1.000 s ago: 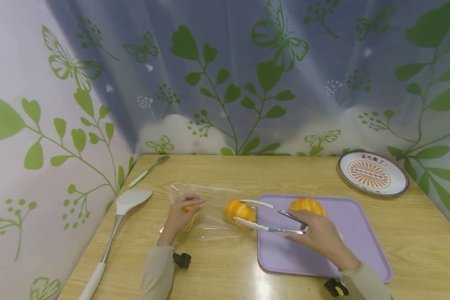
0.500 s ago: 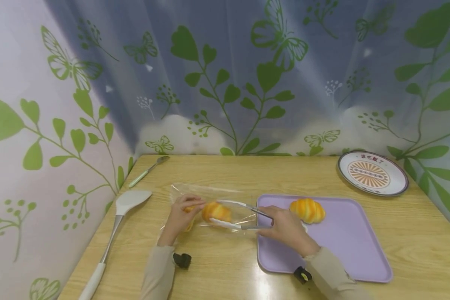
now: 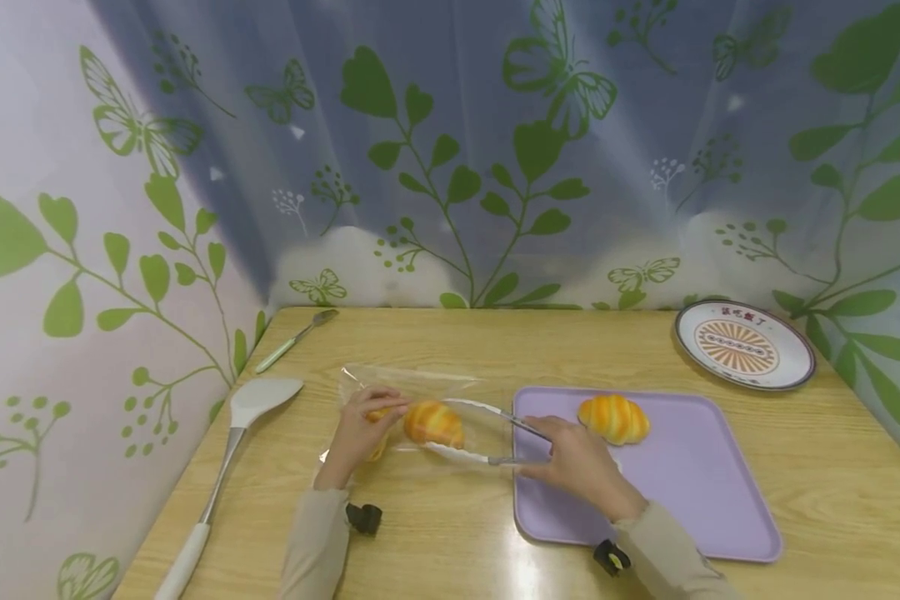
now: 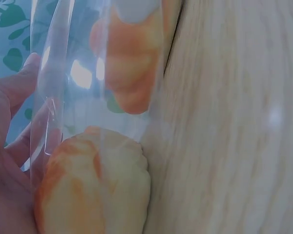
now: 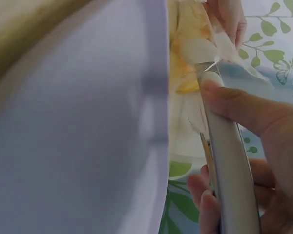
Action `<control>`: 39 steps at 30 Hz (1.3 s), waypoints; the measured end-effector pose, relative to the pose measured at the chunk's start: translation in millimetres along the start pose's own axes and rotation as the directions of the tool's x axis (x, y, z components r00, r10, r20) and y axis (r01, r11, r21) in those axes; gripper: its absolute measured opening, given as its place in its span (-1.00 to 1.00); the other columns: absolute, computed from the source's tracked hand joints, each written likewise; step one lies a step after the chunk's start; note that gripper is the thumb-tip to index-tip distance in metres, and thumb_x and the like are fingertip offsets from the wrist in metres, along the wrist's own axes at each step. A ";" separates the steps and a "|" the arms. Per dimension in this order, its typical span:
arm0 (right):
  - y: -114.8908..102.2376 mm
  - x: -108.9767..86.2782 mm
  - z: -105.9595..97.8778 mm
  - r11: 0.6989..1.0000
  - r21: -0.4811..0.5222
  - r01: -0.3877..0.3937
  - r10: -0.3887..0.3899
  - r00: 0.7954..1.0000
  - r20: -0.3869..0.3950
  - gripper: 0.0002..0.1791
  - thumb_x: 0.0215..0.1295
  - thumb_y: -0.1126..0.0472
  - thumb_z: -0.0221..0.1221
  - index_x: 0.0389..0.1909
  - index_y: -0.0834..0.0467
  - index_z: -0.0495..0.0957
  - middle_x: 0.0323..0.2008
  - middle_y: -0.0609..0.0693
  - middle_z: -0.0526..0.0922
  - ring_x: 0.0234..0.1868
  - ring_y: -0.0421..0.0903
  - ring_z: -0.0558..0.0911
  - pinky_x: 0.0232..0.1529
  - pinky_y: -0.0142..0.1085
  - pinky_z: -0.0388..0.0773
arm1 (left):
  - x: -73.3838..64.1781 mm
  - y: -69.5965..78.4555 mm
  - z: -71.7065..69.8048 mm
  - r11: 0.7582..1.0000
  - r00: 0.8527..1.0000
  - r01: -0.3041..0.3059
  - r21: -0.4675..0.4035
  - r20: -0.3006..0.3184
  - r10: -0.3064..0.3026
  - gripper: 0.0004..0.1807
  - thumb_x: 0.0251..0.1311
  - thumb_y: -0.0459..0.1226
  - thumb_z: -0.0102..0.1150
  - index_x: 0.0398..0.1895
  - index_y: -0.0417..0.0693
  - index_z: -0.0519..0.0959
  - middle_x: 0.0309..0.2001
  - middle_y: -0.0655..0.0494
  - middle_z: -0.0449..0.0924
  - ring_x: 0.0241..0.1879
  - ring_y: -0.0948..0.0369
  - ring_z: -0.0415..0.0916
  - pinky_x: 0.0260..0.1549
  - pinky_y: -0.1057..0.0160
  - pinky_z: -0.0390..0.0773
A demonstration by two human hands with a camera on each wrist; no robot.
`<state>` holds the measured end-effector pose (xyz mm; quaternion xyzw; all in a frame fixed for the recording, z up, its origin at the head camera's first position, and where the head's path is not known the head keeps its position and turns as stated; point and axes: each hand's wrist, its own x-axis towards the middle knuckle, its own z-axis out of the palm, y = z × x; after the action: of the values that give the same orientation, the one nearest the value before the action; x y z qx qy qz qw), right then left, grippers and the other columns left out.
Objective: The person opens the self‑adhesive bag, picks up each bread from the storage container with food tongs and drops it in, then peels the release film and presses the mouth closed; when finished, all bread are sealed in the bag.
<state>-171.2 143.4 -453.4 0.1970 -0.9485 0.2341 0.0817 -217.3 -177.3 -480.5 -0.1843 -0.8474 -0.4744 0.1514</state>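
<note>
At the bag's right end: tongs about a bread roll

Behind the film of the clear bag (image 3: 420, 382), the right bread roll (image 3: 435, 423) lies near the left bread roll (image 4: 90, 187), which the left hand (image 3: 362, 423) partly covers. The left hand's fingers are at the bag; whether they pinch the film I cannot tell. The right hand (image 3: 581, 467) holds the tongs (image 3: 487, 408) by their metal arms, over the left edge of the purple tray (image 3: 720, 492), where one more roll (image 3: 613, 419) lies. The tongs' white tips stand apart, one on the right roll's far side, one on its near side; contact is hard to judge.

Good handling here, I judge, means a steady left hand at the bag, tips spread enough to free the roll, and a slow, level pull rightward that neither snags thin film nor drags the roll.
</note>
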 end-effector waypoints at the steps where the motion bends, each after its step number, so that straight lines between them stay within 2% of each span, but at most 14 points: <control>1: 0.2 0.9 0.1 1.000 -0.003 0.013 -0.013 1.000 -0.007 -0.30 -0.16 0.01 0.53 0.08 0.18 0.60 -0.05 0.11 0.72 -0.43 -0.18 0.63 -0.39 -0.28 0.60 | 0.1 -0.5 0.1 1.000 1.000 0.000 -0.002 -0.002 0.000 -0.83 0.09 -0.40 0.33 -0.21 -0.21 0.72 -0.05 -0.22 0.62 0.01 -0.10 0.44 -0.01 0.15 0.39; 5: 0.5 7.0 -2.6 0.996 -0.023 0.083 -0.084 0.996 -0.041 -0.29 -0.13 0.07 0.52 0.11 0.20 0.58 0.00 0.15 0.70 -0.25 0.01 0.72 -0.27 -0.15 0.68 | 0.6 -3.5 1.3 1.000 1.000 -0.002 0.000 -0.014 0.002 -0.83 0.07 -0.40 0.35 -0.23 -0.20 0.73 -0.07 -0.18 0.64 -0.02 -0.07 0.45 -0.04 0.21 0.40; 9: 1.2 16.9 -9.2 0.984 -0.088 0.154 -0.159 0.986 -0.058 -0.26 -0.14 0.06 0.53 0.13 0.22 0.56 0.04 0.16 0.68 -0.04 0.15 0.70 -0.17 -0.03 0.67 | 0.3 -6.7 2.0 1.000 1.000 -0.015 0.015 -0.020 0.015 -0.83 0.06 -0.38 0.36 -0.24 -0.18 0.73 -0.09 -0.14 0.65 -0.05 -0.05 0.44 -0.10 0.29 0.40; 14: 7.8 27.1 -15.0 0.969 -0.163 0.184 -0.196 0.979 -0.060 -0.24 -0.17 0.02 0.55 0.12 0.21 0.58 0.02 0.16 0.69 -0.09 0.14 0.71 -0.24 -0.06 0.67 | 0.2 -10.4 4.4 0.999 0.999 -0.037 0.017 -0.014 0.038 -0.84 0.03 -0.39 0.37 -0.27 -0.18 0.74 -0.10 -0.15 0.65 -0.07 -0.05 0.44 -0.11 0.29 0.38; 17: 11.6 28.8 -14.9 0.971 -0.163 0.174 -0.185 0.981 -0.051 -0.24 -0.16 0.03 0.54 0.13 0.21 0.57 0.02 0.19 0.68 -0.08 0.15 0.71 -0.22 -0.04 0.67 | 0.3 -9.9 4.9 0.998 0.998 -0.057 0.028 -0.010 0.057 -0.85 0.02 -0.40 0.37 -0.28 -0.18 0.74 -0.12 -0.17 0.65 -0.07 -0.07 0.46 -0.10 0.25 0.37; 20: 13.4 27.1 -12.2 0.983 -0.120 0.136 -0.140 0.990 -0.027 -0.21 -0.14 0.01 0.53 0.18 0.20 0.54 0.07 0.20 0.66 -0.09 0.15 0.71 -0.19 -0.04 0.67 | 0.4 -9.4 4.9 0.997 0.998 -0.065 0.046 -0.015 0.066 -0.85 0.02 -0.39 0.37 -0.28 -0.17 0.74 -0.13 -0.15 0.66 -0.08 -0.08 0.48 -0.10 0.22 0.37; 26: 10.0 17.4 -9.8 0.998 -0.047 0.035 -0.035 0.999 0.000 -0.22 -0.14 0.00 0.52 0.17 0.16 0.54 0.02 0.18 0.68 -0.40 -0.06 0.68 -0.45 -0.25 0.61 | 1.6 -8.3 4.5 0.997 0.998 -0.058 0.059 -0.025 0.060 -0.84 0.03 -0.37 0.37 -0.27 -0.16 0.74 -0.12 -0.15 0.66 -0.06 -0.09 0.50 -0.06 0.14 0.39; 29: 7.6 13.8 -8.2 0.998 -0.051 0.025 -0.025 1.000 -0.001 -0.26 -0.12 0.01 0.51 0.15 0.16 0.55 0.00 0.18 0.68 -0.38 -0.03 0.69 -0.42 -0.22 0.63 | 2.4 -6.9 4.8 0.997 0.998 -0.056 0.058 -0.028 0.057 -0.83 0.04 -0.38 0.37 -0.26 -0.17 0.74 -0.11 -0.16 0.66 -0.05 -0.10 0.50 -0.03 0.09 0.38; 32: 6.4 13.4 -6.6 0.995 -0.075 0.063 -0.066 0.997 -0.037 -0.29 -0.11 0.03 0.51 0.13 0.18 0.56 0.01 0.18 0.68 -0.25 0.07 0.72 -0.35 -0.15 0.67 | 2.8 -5.6 5.0 0.997 0.998 -0.057 0.052 -0.031 0.059 -0.84 0.04 -0.40 0.36 -0.26 -0.20 0.74 -0.11 -0.18 0.66 -0.05 -0.11 0.48 -0.03 0.10 0.41; 34: 6.4 14.8 -6.2 0.989 -0.105 0.107 -0.115 0.990 -0.078 -0.30 -0.12 0.05 0.52 0.11 0.19 0.58 0.00 0.16 0.69 -0.17 0.12 0.72 -0.38 -0.15 0.66 | 2.4 -4.7 5.1 0.998 0.998 -0.053 0.045 -0.027 0.055 -0.84 0.04 -0.40 0.36 -0.27 -0.20 0.73 -0.10 -0.19 0.65 -0.05 -0.11 0.47 -0.06 0.15 0.41; 37: 8.0 18.1 -6.1 0.971 -0.164 0.174 -0.196 0.973 -0.126 -0.27 -0.17 0.05 0.54 0.10 0.21 0.58 -0.01 0.15 0.70 -0.15 0.15 0.71 -0.38 -0.13 0.66 | 1.7 -4.5 5.6 0.997 0.998 -0.060 0.041 -0.024 0.061 -0.85 0.02 -0.41 0.37 -0.29 -0.19 0.74 -0.11 -0.18 0.66 -0.06 -0.10 0.47 -0.07 0.21 0.38; 39: 9.8 19.9 -5.6 0.962 -0.191 0.194 -0.222 0.965 -0.138 -0.26 -0.18 0.05 0.54 0.11 0.21 0.58 -0.01 0.14 0.71 -0.16 0.16 0.71 -0.36 -0.10 0.65 | 1.7 -4.9 6.2 0.996 0.997 -0.074 0.048 -0.019 0.075 -0.85 0.00 -0.42 0.37 -0.30 -0.19 0.73 -0.12 -0.19 0.66 -0.07 -0.11 0.47 -0.08 0.21 0.36</control>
<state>-192.9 147.3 -447.6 0.2688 -0.9299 0.1542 0.1979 -221.5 -174.1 -486.6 -0.2071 -0.8494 -0.4500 0.1819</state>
